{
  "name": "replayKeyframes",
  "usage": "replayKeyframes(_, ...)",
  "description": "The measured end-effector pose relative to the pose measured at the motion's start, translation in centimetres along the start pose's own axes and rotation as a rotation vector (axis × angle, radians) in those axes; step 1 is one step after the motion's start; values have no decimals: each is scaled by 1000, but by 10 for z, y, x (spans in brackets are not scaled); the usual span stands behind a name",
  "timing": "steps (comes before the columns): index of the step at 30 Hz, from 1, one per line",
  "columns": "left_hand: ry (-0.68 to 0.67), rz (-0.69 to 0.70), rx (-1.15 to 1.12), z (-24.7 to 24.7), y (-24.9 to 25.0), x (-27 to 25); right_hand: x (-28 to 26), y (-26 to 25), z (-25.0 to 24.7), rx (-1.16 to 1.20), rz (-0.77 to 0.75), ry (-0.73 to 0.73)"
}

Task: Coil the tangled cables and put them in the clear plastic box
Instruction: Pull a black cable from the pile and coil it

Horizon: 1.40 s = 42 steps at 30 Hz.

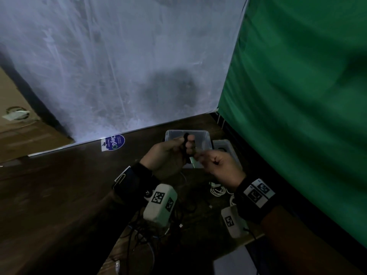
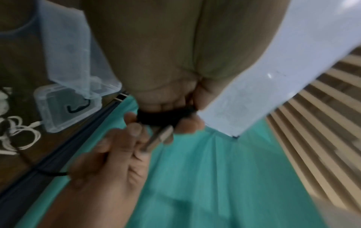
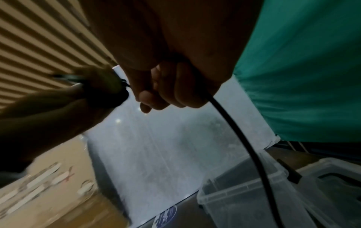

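My left hand (image 1: 179, 148) is raised above the table and grips a small coil of black cable (image 1: 186, 149) wound round its fingers. The same black coil (image 2: 166, 116) shows under the palm in the left wrist view. My right hand (image 1: 204, 158) pinches this cable's silver plug (image 2: 161, 138) right beside the coil. A black strand (image 3: 244, 138) hangs down from the right hand (image 3: 156, 98). The clear plastic box (image 1: 207, 135) stands open just behind both hands, and what lies inside it is hidden.
A second clear container (image 1: 228, 147) holding a black cable sits right of the box. White cables (image 1: 217, 190) lie below my right wrist, a dark tangle (image 1: 158, 233) near the table's front edge. Green cloth (image 1: 297, 96) hangs close on the right, a white sheet (image 1: 119, 66) behind.
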State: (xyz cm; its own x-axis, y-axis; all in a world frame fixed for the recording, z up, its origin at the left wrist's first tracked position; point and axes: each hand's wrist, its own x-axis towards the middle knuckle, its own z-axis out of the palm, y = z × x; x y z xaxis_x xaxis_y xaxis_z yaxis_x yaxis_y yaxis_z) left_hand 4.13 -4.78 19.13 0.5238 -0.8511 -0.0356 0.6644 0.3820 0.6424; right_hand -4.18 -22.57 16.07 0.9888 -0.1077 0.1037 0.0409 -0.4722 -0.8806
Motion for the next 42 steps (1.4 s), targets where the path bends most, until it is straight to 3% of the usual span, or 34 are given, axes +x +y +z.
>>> replayKeyframes(4, 227, 115, -142, -21, -7, 8, -5, -7, 15, -155, -11, -160)
replayKeyframes(7, 416, 201, -92, -30, -10, 14, -12, -15, 20, -218, 14, -286)
replayKeyframes(10, 520, 217, 310, -31, -14, 13, -15, -27, 18, -255, -68, -270)
replayKeyframes(12, 476, 74, 663, -24, -18, 7, -13, -38, 9, -241, -95, -223)
replayKeyframes(14, 386, -17, 775, -15, -22, 2, -7, -41, -5, -204, -104, -124)
replayKeyframes(18, 276, -109, 541, -1, -24, -6, 3, -27, -23, -143, -118, 17)
replayKeyframes(21, 157, -132, 433, 7, -16, -11, 3, -16, -24, 24, -69, 32)
replayKeyframes(26, -20, -116, 14, 0, -7, -9, -1, -6, -6, 104, 38, 11)
replayKeyframes(28, 17, -32, -101, -6, -7, -3, -4, -4, 4, 59, 63, -51)
replayKeyframes(34, 378, 222, -175, -44, -11, 15, -14, -7, 28, -199, 33, -279)
replayKeyframes(36, 484, 279, -22, -52, -12, 19, -17, -17, 29, -249, 2, -346)
replayKeyframes(38, 554, 281, 309, -53, -15, 15, -18, -30, 24, -258, -32, -373)
replayKeyframes(40, 519, 184, 704, -51, -20, 9, -17, -44, 13, -258, -65, -337)
replayKeyframes(42, 384, 32, 973, -43, -25, 2, -14, -50, 0, -230, -82, -253)
